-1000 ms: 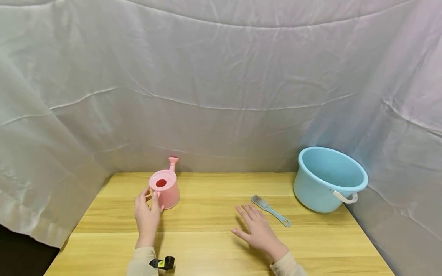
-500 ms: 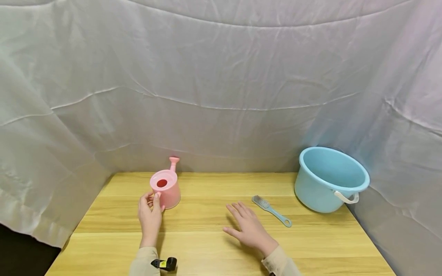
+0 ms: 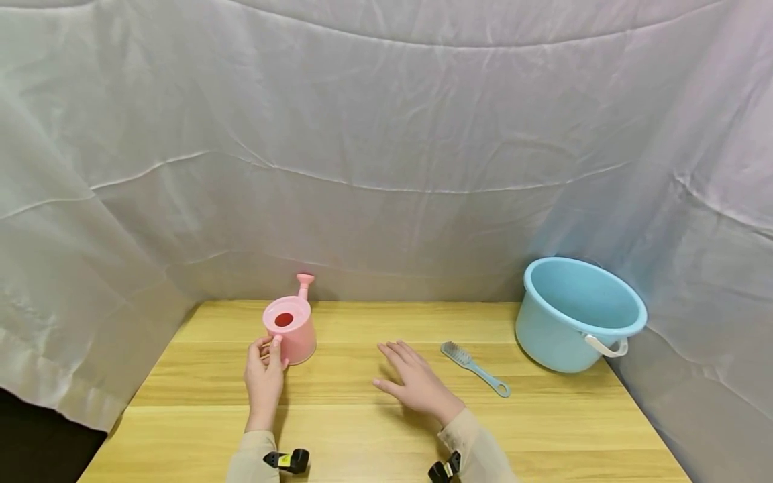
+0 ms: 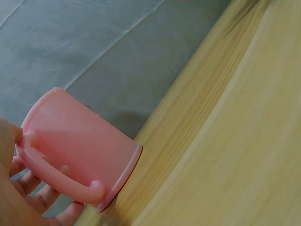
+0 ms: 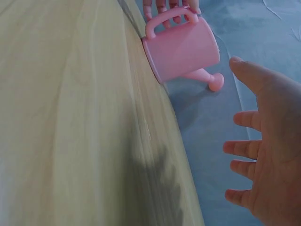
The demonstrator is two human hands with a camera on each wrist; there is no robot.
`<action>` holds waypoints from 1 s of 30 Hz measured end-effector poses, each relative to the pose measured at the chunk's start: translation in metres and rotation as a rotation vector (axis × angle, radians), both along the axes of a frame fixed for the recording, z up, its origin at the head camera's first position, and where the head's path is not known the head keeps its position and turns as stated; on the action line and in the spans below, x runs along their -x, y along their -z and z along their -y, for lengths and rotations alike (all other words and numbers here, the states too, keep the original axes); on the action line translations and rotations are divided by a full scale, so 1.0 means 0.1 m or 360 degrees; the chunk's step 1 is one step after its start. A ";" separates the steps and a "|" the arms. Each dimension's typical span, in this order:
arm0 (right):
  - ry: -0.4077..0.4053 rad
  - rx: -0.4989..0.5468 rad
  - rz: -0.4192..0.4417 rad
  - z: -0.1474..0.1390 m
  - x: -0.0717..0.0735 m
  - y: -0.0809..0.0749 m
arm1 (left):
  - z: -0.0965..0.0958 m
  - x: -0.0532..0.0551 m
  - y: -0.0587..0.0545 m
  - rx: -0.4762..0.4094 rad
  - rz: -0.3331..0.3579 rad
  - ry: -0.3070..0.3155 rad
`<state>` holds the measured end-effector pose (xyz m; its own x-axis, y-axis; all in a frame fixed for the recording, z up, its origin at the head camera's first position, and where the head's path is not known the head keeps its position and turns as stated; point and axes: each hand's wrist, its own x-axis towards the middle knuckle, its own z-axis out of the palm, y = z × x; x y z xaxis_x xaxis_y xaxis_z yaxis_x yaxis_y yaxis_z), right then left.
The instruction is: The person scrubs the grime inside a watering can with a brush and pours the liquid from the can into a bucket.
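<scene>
A pink toy watering can (image 3: 298, 343) stands upright toward the back left of the wooden table, its spout pointing at the curtain. My left hand (image 3: 264, 384) grips its handle (image 4: 59, 178), thumb at the top and fingers curled behind it in the left wrist view. Over the middle of the table, my right hand (image 3: 419, 388) hovers with fingers spread and holds nothing. The right wrist view shows the same watering can (image 5: 183, 52) beyond my right thumb. A blue hairbrush (image 3: 474, 368) lies just right of my right hand.
A light blue bucket (image 3: 558, 345) with a white handle (image 3: 606, 345) stands at the back right corner of the table (image 3: 362, 436). Grey curtain (image 3: 386, 228) hangs close behind the table and along both sides.
My right hand has moved left, away from the hairbrush and toward the watering can. My left hand has closed in on the handle, while the watering can has stayed in place.
</scene>
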<state>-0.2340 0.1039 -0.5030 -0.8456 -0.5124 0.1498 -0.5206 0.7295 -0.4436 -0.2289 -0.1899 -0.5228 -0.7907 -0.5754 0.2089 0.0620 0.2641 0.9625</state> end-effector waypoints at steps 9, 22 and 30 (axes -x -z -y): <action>-0.0059 0.0065 0.0070 0.18 0.09 -0.06 | 0.01 0.01 0.03 0.0014 -0.0006 0.0003; -0.0082 0.0095 0.0069 0.28 0.12 -0.06 | 0.00 -0.02 0.03 0.0061 -0.0073 -0.0096; -0.0097 0.0093 0.0083 0.28 0.13 -0.04 | 0.03 -0.04 0.02 0.0138 -0.0023 -0.0078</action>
<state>-0.2467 0.0761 -0.4986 -0.8207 -0.5546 0.1375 -0.5382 0.6694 -0.5122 -0.2246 -0.1931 -0.5243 -0.7586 -0.5927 0.2706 0.0606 0.3494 0.9350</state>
